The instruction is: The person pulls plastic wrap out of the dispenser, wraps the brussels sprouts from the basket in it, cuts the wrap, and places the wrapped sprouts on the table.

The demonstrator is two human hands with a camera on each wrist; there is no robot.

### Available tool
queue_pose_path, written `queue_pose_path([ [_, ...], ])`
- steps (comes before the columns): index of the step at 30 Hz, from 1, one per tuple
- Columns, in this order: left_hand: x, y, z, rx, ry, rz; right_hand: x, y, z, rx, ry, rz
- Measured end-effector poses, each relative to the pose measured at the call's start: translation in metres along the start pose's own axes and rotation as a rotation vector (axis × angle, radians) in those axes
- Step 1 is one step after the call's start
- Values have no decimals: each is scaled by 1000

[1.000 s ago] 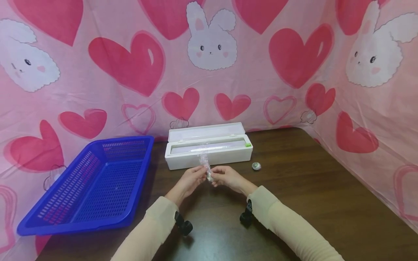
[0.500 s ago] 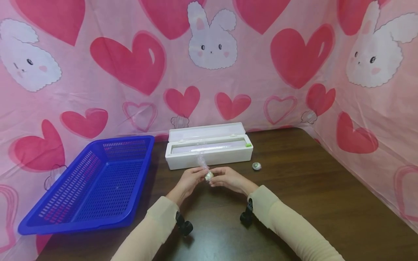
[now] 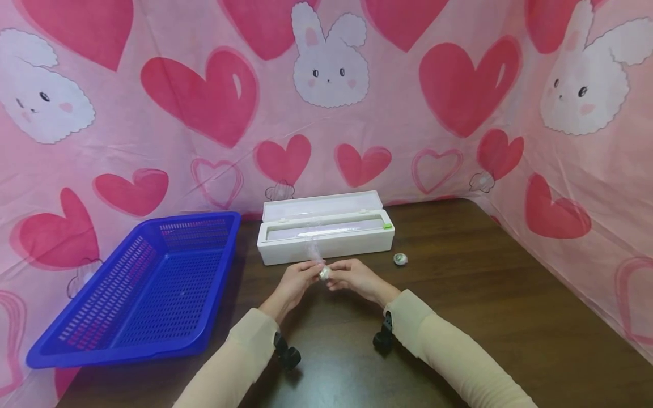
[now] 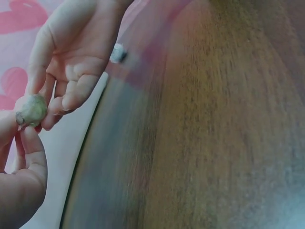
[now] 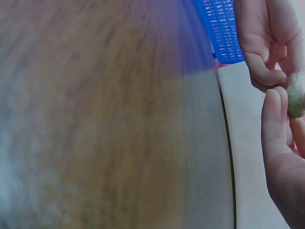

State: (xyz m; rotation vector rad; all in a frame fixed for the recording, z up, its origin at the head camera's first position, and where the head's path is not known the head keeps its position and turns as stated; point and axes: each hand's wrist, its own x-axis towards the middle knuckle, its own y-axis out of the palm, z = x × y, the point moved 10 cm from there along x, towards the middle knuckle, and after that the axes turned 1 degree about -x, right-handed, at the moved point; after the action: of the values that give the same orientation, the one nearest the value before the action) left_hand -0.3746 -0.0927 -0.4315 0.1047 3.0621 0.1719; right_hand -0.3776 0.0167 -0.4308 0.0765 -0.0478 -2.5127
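Note:
In front of the white box, my left hand [image 3: 297, 283] and right hand [image 3: 357, 279] meet in the head view. Between their fingertips they pinch a small round pale-green ball [image 3: 325, 273] wrapped in clear film. A twisted strip of clear plastic film [image 3: 312, 247] trails from it toward the box. Up close in the left wrist view, the wrapped ball [image 4: 33, 109] shows a gathered knob on one side, with fingers of both hands around it. The right wrist view catches the ball [image 5: 296, 98] at its edge, fingertips against it.
Behind the hands stands a long white cling film box [image 3: 326, 245], its lid raised, with a green slider at its right end. A similar small wrapped ball [image 3: 400, 259] lies right of it. A blue plastic basket [image 3: 204, 306] stands at left on the brown wooden table [image 3: 484, 294].
The wrapped ball has turned between the fingertips and shows more plainly than a second ago. The film strip has shifted a little left and looks thinner. Both hands stay nearly in place.

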Motion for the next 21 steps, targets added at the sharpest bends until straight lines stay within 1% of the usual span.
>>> queue_pose_path([
  [3,1,1,1,3,-5,18,0,-1,1,5,5,-17],
  [8,-2,2,1,20,-21,49,0,-1,2,15,10,-26],
  [10,-4,3,-1,34,-11,65,-1,-1,2,20,13,-30],
  [13,-6,5,-2,68,11,107,-2,-2,3,26,12,-32],
  [17,-6,9,-2,105,28,156,-3,-1,3,29,8,-16],
  [21,-7,9,-2,135,27,162,-3,-1,2,32,6,2],
])
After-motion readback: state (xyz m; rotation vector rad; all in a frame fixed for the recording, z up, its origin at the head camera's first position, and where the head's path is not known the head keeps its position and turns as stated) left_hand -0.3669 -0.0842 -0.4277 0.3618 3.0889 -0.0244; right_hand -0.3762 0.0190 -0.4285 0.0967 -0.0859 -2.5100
